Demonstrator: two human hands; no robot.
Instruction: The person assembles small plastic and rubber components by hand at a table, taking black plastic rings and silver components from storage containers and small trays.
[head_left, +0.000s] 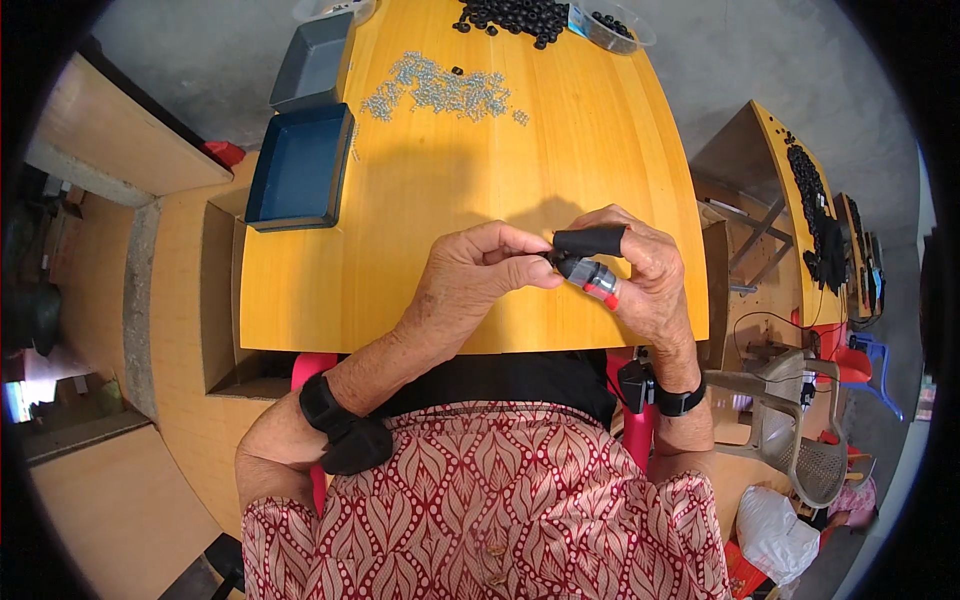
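Note:
Both hands meet above the near part of the yellow table point(600, 150). My left hand point(465, 275) is closed, its thumb and index fingertip pinching a small black part point(549, 257) that is mostly hidden by fingers. My right hand point(645, 270) closes on the same spot from the other side. A black sleeve point(590, 241) covers its index finger, and dark and clear tape with a red band point(597, 284) wraps its thumb. Farther off lie a scattered heap of small silvery metal pieces point(440, 88) and a pile of round black parts point(515, 17).
Two dark trays, a blue one point(335, 215) and a grey one point(349, 65), sit along the table's left edge. A clear tub point(640, 43) holding black parts stands at the far right corner. Beyond on the right are another table point(800, 235) and a chair point(822, 470).

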